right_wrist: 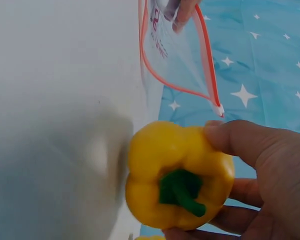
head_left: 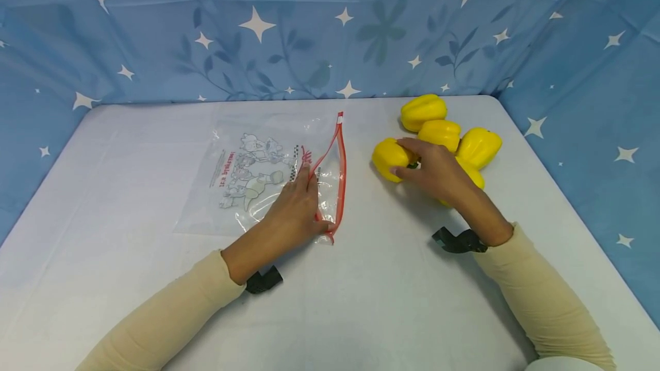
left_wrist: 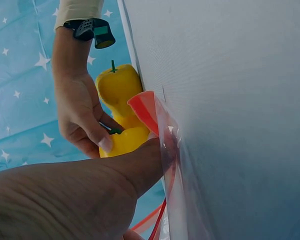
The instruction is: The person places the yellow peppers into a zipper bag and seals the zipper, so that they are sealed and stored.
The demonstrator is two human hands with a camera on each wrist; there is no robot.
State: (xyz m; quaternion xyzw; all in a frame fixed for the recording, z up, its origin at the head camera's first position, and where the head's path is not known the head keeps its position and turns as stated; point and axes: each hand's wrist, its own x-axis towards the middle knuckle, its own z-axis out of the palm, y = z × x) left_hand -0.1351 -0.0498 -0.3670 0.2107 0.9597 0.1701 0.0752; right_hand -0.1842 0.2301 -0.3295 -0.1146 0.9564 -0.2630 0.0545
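Observation:
A clear zip bag [head_left: 211,199] with a red zip edge and printed cartoon figures lies flat on the table. My left hand [head_left: 291,210] holds the bag at its mouth, fingers on the upper sheet and thumb by the red edge. The mouth gapes, as the right wrist view shows. To the right, my right hand [head_left: 438,170] grips a yellow bell pepper [right_wrist: 155,150] with a green stem, thumb on one side and fingers on the other. This pepper is just right of the bag's mouth, apart from it.
Several more yellow peppers [head_left: 479,147] are grouped behind and beside my right hand, towards the table's far right corner. The white table [head_left: 350,302] ends at a blue star-patterned curtain [head_left: 309,44]. A black wrist strap [head_left: 459,240] shows on my right arm.

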